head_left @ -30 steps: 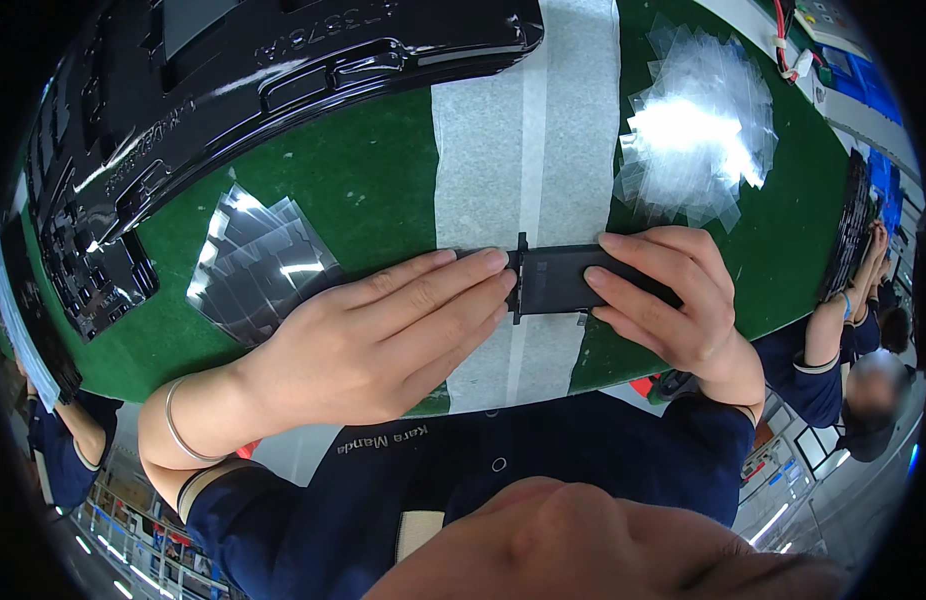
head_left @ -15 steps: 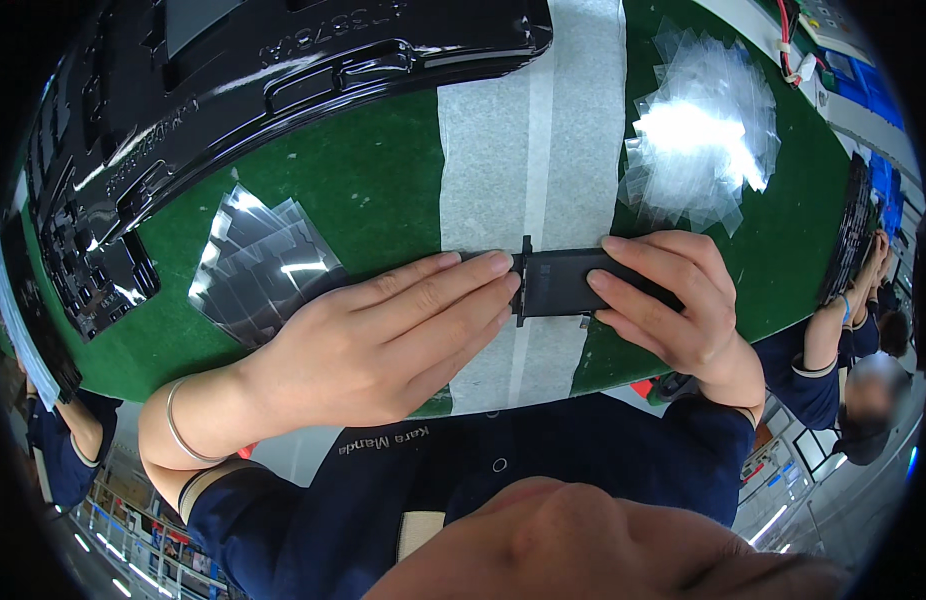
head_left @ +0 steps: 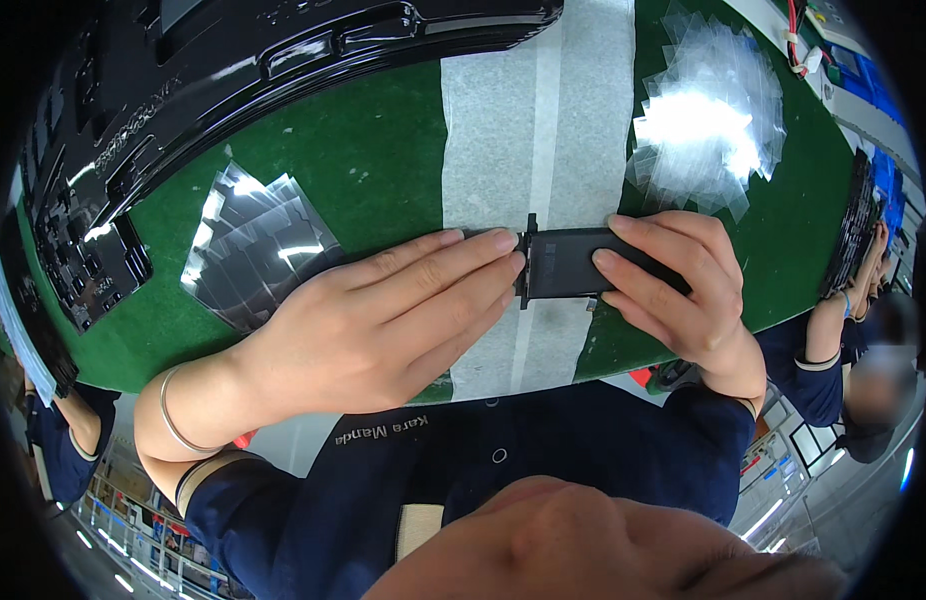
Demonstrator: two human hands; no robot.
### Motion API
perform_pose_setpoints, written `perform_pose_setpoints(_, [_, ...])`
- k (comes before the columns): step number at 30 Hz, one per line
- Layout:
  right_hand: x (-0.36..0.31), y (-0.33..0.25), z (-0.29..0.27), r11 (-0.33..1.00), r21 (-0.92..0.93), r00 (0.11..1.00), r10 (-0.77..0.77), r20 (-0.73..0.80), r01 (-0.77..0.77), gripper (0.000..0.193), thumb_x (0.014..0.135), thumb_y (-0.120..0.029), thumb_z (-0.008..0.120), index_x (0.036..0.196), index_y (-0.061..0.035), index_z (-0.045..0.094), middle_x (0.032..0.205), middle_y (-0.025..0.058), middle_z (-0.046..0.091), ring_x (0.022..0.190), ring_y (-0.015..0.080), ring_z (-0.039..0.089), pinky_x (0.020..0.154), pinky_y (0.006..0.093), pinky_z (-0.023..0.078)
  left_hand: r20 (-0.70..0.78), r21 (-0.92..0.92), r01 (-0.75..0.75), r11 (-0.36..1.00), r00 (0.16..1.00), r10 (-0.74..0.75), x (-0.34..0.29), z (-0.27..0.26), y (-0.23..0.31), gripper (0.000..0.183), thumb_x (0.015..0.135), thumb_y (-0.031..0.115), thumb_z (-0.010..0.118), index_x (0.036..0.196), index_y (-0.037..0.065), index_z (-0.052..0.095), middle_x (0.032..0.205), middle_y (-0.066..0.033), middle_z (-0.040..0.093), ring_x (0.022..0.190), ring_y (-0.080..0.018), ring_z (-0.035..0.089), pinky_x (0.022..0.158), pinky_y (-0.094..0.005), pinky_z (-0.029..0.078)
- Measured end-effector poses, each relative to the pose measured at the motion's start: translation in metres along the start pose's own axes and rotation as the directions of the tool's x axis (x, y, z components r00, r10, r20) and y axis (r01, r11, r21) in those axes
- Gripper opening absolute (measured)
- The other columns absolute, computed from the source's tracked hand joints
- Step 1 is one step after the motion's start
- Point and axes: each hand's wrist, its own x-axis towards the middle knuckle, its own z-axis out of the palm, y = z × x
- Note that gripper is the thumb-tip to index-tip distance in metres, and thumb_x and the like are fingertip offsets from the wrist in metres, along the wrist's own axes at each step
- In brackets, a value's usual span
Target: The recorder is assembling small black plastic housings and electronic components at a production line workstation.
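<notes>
A flat black rectangular piece [head_left: 565, 264], like a thin battery, lies over the pale strip on the green table. A narrow black crossbar [head_left: 529, 262] runs across its left end. My right hand [head_left: 688, 285] grips the right end between thumb and fingers. My left hand [head_left: 393, 318] lies flat, fingers straight and side by side, with the fingertips against the crossbar. Whatever is beneath those fingers is hidden. A small tab [head_left: 592, 304] sticks out at the near edge of the black piece, by my right hand.
Clear film pieces [head_left: 708, 125] are heaped at the far right. More clear films [head_left: 253, 250] lie beyond my left forearm. Stacked glossy black moulded trays [head_left: 313, 65] fill the far left. The pale strip [head_left: 493, 150] crosses the green table [head_left: 383, 130]. Another person's hands [head_left: 868, 265] are at the right edge.
The whole view has shifted slightly, so table, hands and black piece all appear a little higher. Both hands keep nearly the same hold and place.
</notes>
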Motion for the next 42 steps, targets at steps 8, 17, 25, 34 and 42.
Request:
perform_pose_setpoints(8, [0.001,-0.003,0.000,0.999,-0.034,0.999,-0.012,-0.032,0.011,0.041,0.051,-0.006,0.072,0.092,-0.0051,0.066,0.099,0.0087,0.057,0.083,0.0240,0.052,0.066,0.0302,0.047,-0.045,0.024,-0.047,0.999,0.998,0.048,0.001,0.000,0.002,0.026,0.069,0.008,0.059,0.093,-0.001,0.060,0.108,-0.0157,0.057,0.105,-0.0296,0.054,0.087,-0.0380,0.047])
perform_pose_setpoints(17, [-0.004,-0.022,0.006,0.991,-0.121,0.974,0.031,-0.226,-0.059,0.019,0.070,-0.016,0.068,0.077,-0.0011,0.059,0.062,0.0059,0.049,0.057,0.0234,0.049,0.052,0.0322,0.040,-0.453,-0.118,0.121,0.986,0.877,-0.162,-0.016,-0.011,0.052,0.079,0.058,0.004,0.074,0.126,-0.001,0.033,0.129,-0.0239,0.036,0.115,-0.0375,0.042,0.092,-0.0426,0.039])
perform_pose_setpoints(25, [-0.015,-0.076,0.042,0.883,0.469,0.889,0.231,-0.395,-0.021,0.009,0.077,-0.007,0.063,0.077,-0.0009,0.056,0.065,0.0067,0.050,0.055,0.0162,0.047,0.049,0.0265,0.037,-0.409,-0.912,-0.316,0.263,0.628,-0.663,-0.005,0.051,0.082,0.036,0.079,0.000,0.058,0.114,-0.006,0.050,0.111,-0.0123,0.048,0.096,-0.0155,0.049,0.082,-0.0255,0.040])
perform_pose_setpoints(34, [-0.007,-0.085,0.021,0.862,0.499,0.888,0.158,-0.432,0.090,0.012,0.074,-0.010,0.064,0.071,-0.0026,0.055,0.062,0.0030,0.047,0.055,0.0112,0.043,0.050,0.0239,0.033,-0.559,-0.640,-0.035,0.768,0.707,-0.434,-0.010,0.050,0.093,0.010,0.080,0.000,0.058,0.084,-0.008,0.060,0.084,-0.0073,0.055,0.068,-0.0099,0.050,0.057,-0.0211,0.040])
perform_pose_setpoints(42, [-0.015,0.051,-0.014,0.811,-0.269,0.780,0.322,-0.536,-0.520,0.014,0.074,-0.011,0.063,0.070,-0.0026,0.052,0.065,0.0046,0.051,0.062,0.0145,0.050,0.054,0.0283,0.039,-0.569,-0.673,-0.039,0.739,0.665,-0.484,-0.017,0.054,0.097,0.009,0.078,-0.002,0.059,0.085,-0.008,0.060,0.087,-0.0076,0.054,0.069,-0.0100,0.050,0.057,-0.0205,0.039])
